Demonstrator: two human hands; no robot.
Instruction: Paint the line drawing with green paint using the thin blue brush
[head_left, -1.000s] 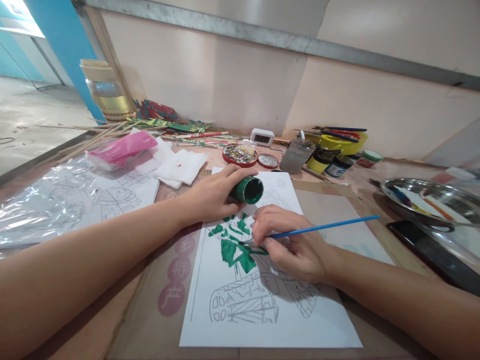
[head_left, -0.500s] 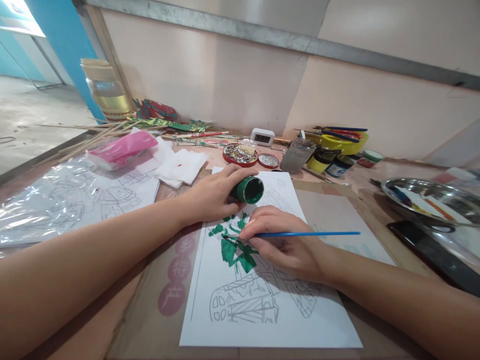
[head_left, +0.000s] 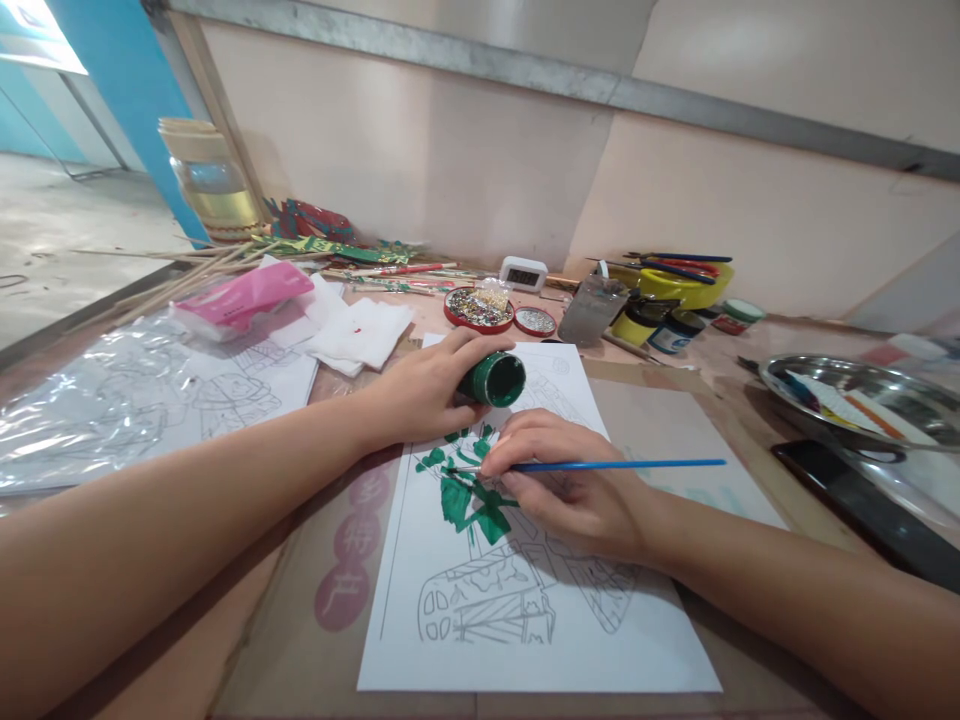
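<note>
My left hand (head_left: 431,388) is wrapped around a small jar of green paint (head_left: 495,381), tilted with its open mouth toward me, above the top of the drawing sheet. In my right hand (head_left: 570,480) a thin paintbrush with a blue handle (head_left: 622,464) is pinched near its ferrule. Its dark tip meets the paper at the green patches (head_left: 469,500). The white sheet (head_left: 420,670) carries pencil line drawings, partly hidden under my right hand, and lies on a brown cardboard piece (head_left: 300,640).
Left are a pink tissue pack (head_left: 244,300), white tissues (head_left: 367,335) and plastic-covered drawings (head_left: 135,400). Behind stand red lids of beads (head_left: 480,308), a small clock (head_left: 523,273), a cloudy water container (head_left: 592,308) and paint jars (head_left: 675,330). A metal bowl (head_left: 907,370) and black phone-like object (head_left: 862,510) lie right.
Almost nothing differs. The brush has tilted very slightly in my right hand, its tip staying by the green leaves, and the whole view has shifted a few pixels.
</note>
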